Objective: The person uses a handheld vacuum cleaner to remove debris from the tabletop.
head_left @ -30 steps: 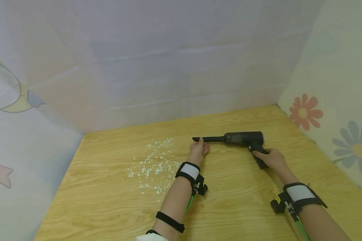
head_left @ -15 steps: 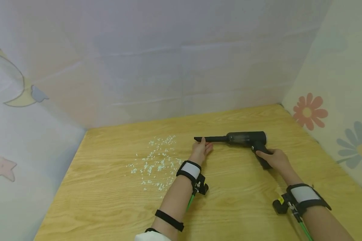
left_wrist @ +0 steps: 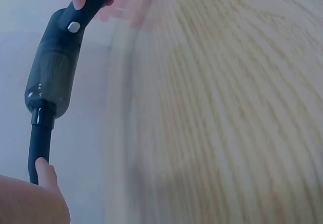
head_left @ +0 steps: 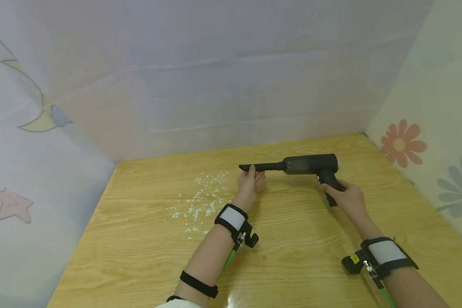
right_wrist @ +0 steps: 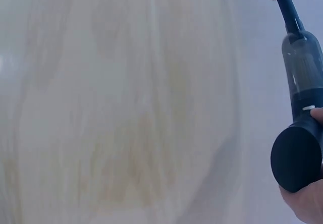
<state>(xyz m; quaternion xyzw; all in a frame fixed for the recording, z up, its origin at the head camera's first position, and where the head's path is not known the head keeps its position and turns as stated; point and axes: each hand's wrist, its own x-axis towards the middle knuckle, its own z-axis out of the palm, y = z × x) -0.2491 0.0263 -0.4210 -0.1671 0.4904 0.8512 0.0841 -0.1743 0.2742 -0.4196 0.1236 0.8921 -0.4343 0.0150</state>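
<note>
A black handheld vacuum cleaner (head_left: 309,164) with a smoky clear dust cup is held level above the table, its slim nozzle (head_left: 271,166) pointing left. The right hand (head_left: 348,200) grips its angled handle (head_left: 328,179). Near the nozzle's tip, the left hand (head_left: 248,185) holds the tube, thumb on the near side and fingers beneath. In the left wrist view the vacuum cleaner (left_wrist: 53,67) runs from the left thumb (left_wrist: 46,172) up to the right hand's fingers. The right wrist view shows its round rear end (right_wrist: 297,158) above the right palm (right_wrist: 305,204).
Small white scraps (head_left: 200,205) lie scattered on the wooden table (head_left: 138,256), left of the left hand. Printed cloth walls (head_left: 185,94) stand behind and at both sides. Green cables (head_left: 386,295) trail from the wrist cameras.
Both hands have raised the vacuum cleaner slightly and shifted it left, bringing its nozzle tip closer to the scraps. Their hold on it is the same. The head view has turned a little.
</note>
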